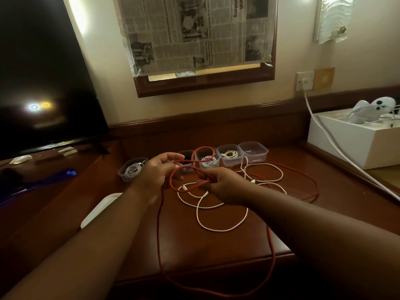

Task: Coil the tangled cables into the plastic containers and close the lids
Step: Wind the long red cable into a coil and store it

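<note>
Head view: left hand (154,169) and right hand (218,184) both pinch red cable (173,180) loops above counter (216,245); white cable (223,228) loose beside containers (253,153).

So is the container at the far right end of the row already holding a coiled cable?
No, the rightmost container looks empty, while the container next to it holds a coiled white cable.

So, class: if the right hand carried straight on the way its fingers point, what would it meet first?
Most likely the left hand: the right hand points leftwards at it, both holding the looped red cable. Depth is uncertain.
</note>
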A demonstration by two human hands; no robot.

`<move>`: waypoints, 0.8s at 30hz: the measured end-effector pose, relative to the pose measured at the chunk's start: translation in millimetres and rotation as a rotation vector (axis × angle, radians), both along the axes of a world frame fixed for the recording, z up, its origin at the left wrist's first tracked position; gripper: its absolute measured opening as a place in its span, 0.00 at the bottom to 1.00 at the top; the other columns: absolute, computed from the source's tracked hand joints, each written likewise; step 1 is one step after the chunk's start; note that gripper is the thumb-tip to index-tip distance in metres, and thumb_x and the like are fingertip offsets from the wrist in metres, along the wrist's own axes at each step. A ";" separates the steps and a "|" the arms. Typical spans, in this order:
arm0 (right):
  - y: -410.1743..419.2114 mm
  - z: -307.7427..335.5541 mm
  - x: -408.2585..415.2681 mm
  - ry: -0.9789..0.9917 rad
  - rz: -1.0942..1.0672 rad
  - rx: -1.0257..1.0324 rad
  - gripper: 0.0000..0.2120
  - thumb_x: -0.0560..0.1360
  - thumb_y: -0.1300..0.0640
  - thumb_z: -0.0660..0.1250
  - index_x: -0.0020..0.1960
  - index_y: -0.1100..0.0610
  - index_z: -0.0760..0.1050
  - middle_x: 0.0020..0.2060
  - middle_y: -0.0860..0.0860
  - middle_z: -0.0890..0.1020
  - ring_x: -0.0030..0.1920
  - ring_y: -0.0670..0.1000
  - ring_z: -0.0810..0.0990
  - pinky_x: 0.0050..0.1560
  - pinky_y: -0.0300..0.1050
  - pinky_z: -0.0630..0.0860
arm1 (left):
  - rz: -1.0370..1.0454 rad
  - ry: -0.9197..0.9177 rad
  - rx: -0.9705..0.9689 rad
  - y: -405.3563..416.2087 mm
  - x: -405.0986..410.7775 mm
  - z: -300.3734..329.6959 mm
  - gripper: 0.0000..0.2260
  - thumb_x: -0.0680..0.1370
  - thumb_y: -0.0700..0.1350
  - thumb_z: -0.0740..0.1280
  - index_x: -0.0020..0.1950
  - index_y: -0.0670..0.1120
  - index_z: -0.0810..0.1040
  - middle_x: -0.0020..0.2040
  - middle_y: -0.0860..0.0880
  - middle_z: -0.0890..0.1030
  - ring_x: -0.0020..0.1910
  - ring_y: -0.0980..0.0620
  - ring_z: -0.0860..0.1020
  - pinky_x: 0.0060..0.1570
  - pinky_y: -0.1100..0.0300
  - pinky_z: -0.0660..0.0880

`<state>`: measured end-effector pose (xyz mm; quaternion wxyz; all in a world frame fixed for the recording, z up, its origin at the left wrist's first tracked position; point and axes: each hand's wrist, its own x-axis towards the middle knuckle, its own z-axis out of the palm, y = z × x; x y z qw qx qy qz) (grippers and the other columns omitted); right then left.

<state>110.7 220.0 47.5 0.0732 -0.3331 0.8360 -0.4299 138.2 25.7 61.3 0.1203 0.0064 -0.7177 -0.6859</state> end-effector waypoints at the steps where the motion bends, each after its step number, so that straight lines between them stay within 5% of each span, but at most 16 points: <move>1: 2.3 2.6 0.4 0.008 0.009 0.009 0.04 0.81 0.55 0.64 0.51 0.50 0.77 0.38 0.46 0.78 0.33 0.39 0.75 0.35 0.34 0.70 | -0.047 -0.012 -0.022 -1.1 2.2 2.6 0.12 0.78 0.32 0.62 0.55 0.44 0.80 0.40 0.45 0.84 0.35 0.51 0.80 0.30 0.62 0.77; 8: 24.2 16.7 7.6 -0.036 0.172 0.075 0.11 0.82 0.51 0.62 0.44 0.53 0.77 0.32 0.48 0.76 0.31 0.43 0.73 0.34 0.37 0.72 | -0.010 0.091 0.084 -8.3 18.7 30.9 0.15 0.77 0.33 0.56 0.54 0.43 0.80 0.34 0.47 0.76 0.28 0.53 0.72 0.28 0.61 0.72; 12: 26.7 21.7 12.9 -0.222 0.114 -0.234 0.11 0.83 0.50 0.57 0.52 0.55 0.75 0.45 0.54 0.81 0.47 0.53 0.80 0.51 0.45 0.76 | -0.080 0.138 -0.108 -4.1 39.8 37.8 0.13 0.79 0.33 0.60 0.56 0.44 0.79 0.39 0.47 0.82 0.36 0.50 0.79 0.41 0.54 0.77; 14: 20.5 18.9 18.7 -0.240 0.165 -0.229 0.11 0.83 0.52 0.58 0.55 0.56 0.76 0.53 0.53 0.83 0.54 0.51 0.82 0.58 0.46 0.78 | -0.110 0.159 -0.179 7.4 47.8 40.9 0.12 0.77 0.34 0.65 0.57 0.46 0.80 0.44 0.47 0.84 0.42 0.49 0.82 0.47 0.48 0.77; 19: 2.1 1.0 46.6 -0.382 0.299 -0.160 0.08 0.81 0.54 0.63 0.44 0.51 0.76 0.36 0.55 0.78 0.33 0.46 0.80 0.34 0.38 0.75 | -0.111 0.178 -0.062 32.5 46.9 43.8 0.15 0.72 0.40 0.71 0.58 0.48 0.79 0.45 0.47 0.85 0.38 0.53 0.82 0.35 0.60 0.77; 24: -9.3 -4.3 57.2 -0.542 0.211 -0.489 0.12 0.82 0.58 0.62 0.40 0.56 0.72 0.30 0.52 0.75 0.27 0.47 0.72 0.30 0.38 0.71 | 0.016 0.170 0.050 46.3 34.8 21.9 0.10 0.75 0.46 0.70 0.55 0.46 0.79 0.42 0.48 0.83 0.38 0.52 0.82 0.33 0.61 0.79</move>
